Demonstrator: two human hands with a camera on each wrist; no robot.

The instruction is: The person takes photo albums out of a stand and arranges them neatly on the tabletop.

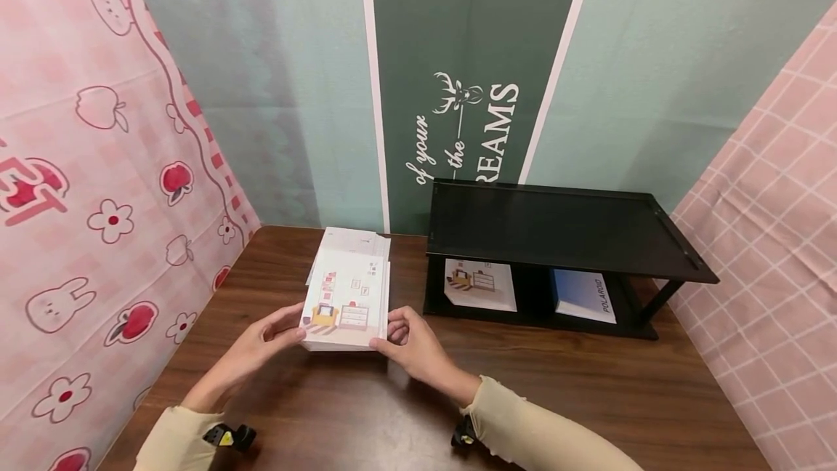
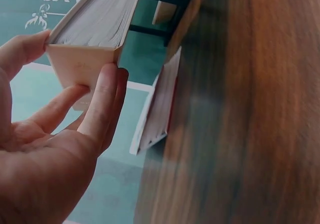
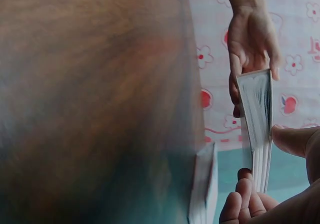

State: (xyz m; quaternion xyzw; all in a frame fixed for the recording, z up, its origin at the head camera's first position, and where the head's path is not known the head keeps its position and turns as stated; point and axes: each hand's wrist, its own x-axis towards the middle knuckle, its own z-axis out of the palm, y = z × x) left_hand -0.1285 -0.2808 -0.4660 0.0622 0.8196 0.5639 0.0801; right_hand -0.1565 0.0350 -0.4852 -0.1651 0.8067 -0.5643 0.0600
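Between both hands is a thick photo album [image 1: 346, 278], its white cover printed with a yellow armchair and a drawer chest. My left hand [image 1: 268, 336] grips its left side, thumb on the cover edge and fingers against the spine or side. On the right side, my right hand [image 1: 415, 347] pinches it, thumb on top and fingers below. The left wrist view shows the album's page edges [image 2: 100, 19], held up off the table. Beyond it, another white book or album [image 2: 161, 104] lies on the tabletop, partly hidden by the held one in the head view.
A black two-tier shelf [image 1: 543, 227] stands at the back right. On its lower tier lie an album with a similar armchair cover [image 1: 480, 286] and a blue-and-white one marked POLAROID [image 1: 585, 296]. Patterned cloths [image 1: 314, 93] hang around the wooden table [image 1: 366, 413].
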